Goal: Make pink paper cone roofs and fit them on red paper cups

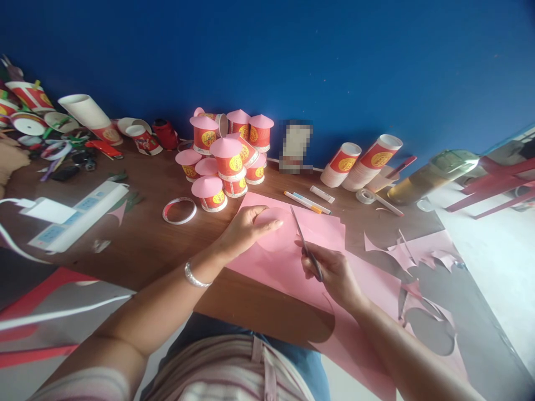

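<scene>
My left hand (pixel 257 225) pinches a pink paper disc (pixel 278 236) by its left edge, thumb on top. A pair of scissors (pixel 304 239) is gripped in my right hand (pixel 330 271), its blades pointing up and away beside the disc's right edge. Whether the blades touch the paper I cannot tell. Beneath both hands lie large pink paper sheets (pixel 371 278), one with a round piece cut from its near side. Red paper cups with pink cone roofs (pixel 225 156) stand clustered beyond my left hand.
Left of the cups lie a tape ring (pixel 179 211) and a power strip (pixel 79 214). Markers (pixel 307 203), a glue tube (pixel 322 194), cup stacks (pixel 371 161) and a bottle (pixel 432 175) are at the back right. Pink paper scraps (pixel 418 306) litter the right side.
</scene>
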Tool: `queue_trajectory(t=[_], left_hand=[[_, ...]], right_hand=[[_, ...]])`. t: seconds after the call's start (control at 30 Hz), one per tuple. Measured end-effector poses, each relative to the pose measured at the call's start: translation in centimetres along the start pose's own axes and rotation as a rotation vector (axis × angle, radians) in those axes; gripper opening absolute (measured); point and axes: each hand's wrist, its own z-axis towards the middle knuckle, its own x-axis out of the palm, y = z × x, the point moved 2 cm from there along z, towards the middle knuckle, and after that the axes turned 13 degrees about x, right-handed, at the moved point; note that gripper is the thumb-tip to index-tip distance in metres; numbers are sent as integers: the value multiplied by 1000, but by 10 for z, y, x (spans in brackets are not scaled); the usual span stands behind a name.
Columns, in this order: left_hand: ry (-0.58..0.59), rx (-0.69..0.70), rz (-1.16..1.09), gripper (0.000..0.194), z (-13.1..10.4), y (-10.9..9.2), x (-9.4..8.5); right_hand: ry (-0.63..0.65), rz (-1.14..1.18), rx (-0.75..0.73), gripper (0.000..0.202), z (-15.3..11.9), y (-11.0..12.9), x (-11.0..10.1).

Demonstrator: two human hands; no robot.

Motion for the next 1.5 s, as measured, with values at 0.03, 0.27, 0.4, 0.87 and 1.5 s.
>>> queue_trajectory(t=[0.03,0.27,0.4,0.87,1.5], left_hand=[[4,-8,-14,37,0,0,0],[-51,-28,-47,38,-1,0,-2],[-21,-33,-50,38,0,1,-2],[27,1,-18,34,1,3,-1],[-1,-24,-20,40,0,-1,-1]], right_hand=[[-1,3,5,38,0,1,0],[-10,17,59,42,-2,8,-4],[7,36,81,41,-1,8,-7],[55,58,91,43,0,2,-5],[-22,86,98,45,3,1,-6]])
